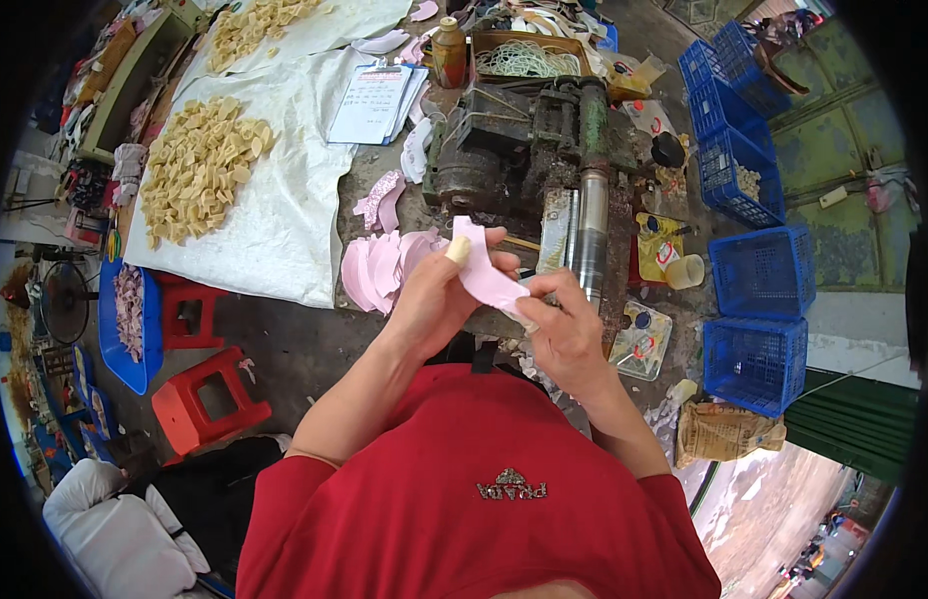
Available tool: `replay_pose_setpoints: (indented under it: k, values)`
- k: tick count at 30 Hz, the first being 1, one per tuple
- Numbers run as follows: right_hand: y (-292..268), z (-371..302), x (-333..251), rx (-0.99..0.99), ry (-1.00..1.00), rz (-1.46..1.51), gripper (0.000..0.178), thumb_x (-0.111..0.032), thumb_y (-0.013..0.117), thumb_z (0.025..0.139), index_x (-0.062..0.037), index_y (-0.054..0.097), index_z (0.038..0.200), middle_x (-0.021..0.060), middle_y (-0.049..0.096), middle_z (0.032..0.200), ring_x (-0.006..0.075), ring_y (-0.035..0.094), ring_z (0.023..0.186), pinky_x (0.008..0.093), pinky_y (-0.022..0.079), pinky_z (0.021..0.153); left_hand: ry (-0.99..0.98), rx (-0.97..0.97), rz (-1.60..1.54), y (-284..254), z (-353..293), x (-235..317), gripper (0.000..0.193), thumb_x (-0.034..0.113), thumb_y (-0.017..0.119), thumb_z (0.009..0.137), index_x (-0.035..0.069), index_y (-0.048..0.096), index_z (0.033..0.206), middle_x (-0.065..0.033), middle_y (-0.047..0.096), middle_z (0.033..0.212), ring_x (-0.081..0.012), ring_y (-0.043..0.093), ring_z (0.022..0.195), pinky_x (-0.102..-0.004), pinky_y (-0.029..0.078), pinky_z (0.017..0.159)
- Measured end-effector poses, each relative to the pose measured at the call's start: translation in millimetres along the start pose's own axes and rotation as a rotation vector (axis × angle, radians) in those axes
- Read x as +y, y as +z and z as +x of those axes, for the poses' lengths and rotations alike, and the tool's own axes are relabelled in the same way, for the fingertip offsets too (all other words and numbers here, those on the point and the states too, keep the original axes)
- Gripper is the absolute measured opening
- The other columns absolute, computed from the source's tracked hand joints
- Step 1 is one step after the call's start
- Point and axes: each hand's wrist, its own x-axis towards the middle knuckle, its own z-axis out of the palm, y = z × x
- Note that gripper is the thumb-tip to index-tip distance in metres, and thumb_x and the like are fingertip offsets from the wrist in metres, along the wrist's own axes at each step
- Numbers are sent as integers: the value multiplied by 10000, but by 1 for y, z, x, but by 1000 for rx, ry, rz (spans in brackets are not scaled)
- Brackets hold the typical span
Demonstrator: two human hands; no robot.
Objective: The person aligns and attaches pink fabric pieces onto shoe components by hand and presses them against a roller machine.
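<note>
You hold one pink cut piece point(487, 277) between both hands, just in front of your chest near the middle of the view. Your left hand point(436, 292) pinches its upper end, and that thumb wears a pale yellow fingertip cover. Your right hand point(566, 329) grips the lower end with closed fingers. The piece is thin, flexible and smooth, with a rounded tip.

At ten o'clock from your hands a fanned stack of pink pieces point(382, 268) lies on the bench, too overlapped to count. At twelve o'clock stands one dark, greasy metal machine point(514, 150) with a shiny steel roller point(590, 230).

Two heaps of beige cut pieces point(196, 165) rest on white woven sheets point(284, 215) at ten and eleven o'clock. One sheaf of printed papers point(372, 102) lies near them.

At eight o'clock are two red plastic stools point(209, 399), square-topped with a hole in the seat, beside one blue tray point(129, 319) of pale pieces. At two to three o'clock I count five blue plastic mesh crates point(758, 270). One brown bottle point(449, 52) stands at twelve o'clock.
</note>
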Motion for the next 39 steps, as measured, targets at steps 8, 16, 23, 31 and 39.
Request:
replay_pose_setpoints:
  k: [8, 16, 23, 31, 39]
  values:
    - [-15, 11, -10, -175, 237, 70, 158, 34, 581, 763, -6, 579, 916, 116, 568, 885, 297, 554, 788, 352, 452, 693, 331, 68, 719, 2, 0, -3, 338, 137, 396, 971, 10, 435, 1282, -73, 635, 865, -136, 585, 781, -265, 481, 719]
    - [-4, 26, -10, -44, 368, 74, 133, -71, 567, 834, 9, 565, 940, 122, 584, 846, 269, 586, 778, 329, 463, 688, 673, -7, 1425, 18, -2, -17, 553, -80, 502, 791, 7, 379, 1324, -177, 609, 881, -304, 611, 799, -365, 479, 685]
    - [-10, 22, -5, -82, 493, 126, 122, -54, 550, 841, 24, 563, 934, 138, 615, 811, 247, 614, 733, 320, 474, 656, 766, -29, 1719, 15, 1, -21, 621, -50, 542, 742, -24, 352, 1332, -139, 569, 798, -284, 576, 720, -391, 459, 643]
    - [-18, 23, -2, -183, 704, 308, 139, -64, 543, 867, 23, 583, 967, 102, 640, 748, 116, 600, 663, 273, 476, 601, 812, -36, 1975, 18, 4, -18, 652, 4, 571, 701, -45, 361, 1316, -93, 565, 769, -238, 562, 709, -360, 445, 630]
    - [-18, 19, 6, -160, 795, 587, 87, -54, 551, 862, 15, 583, 905, 18, 590, 746, 65, 538, 660, 216, 437, 581, 594, -75, 1682, 17, 0, -20, 543, 8, 522, 796, 8, 382, 1320, -137, 571, 813, -295, 572, 764, -362, 463, 686]
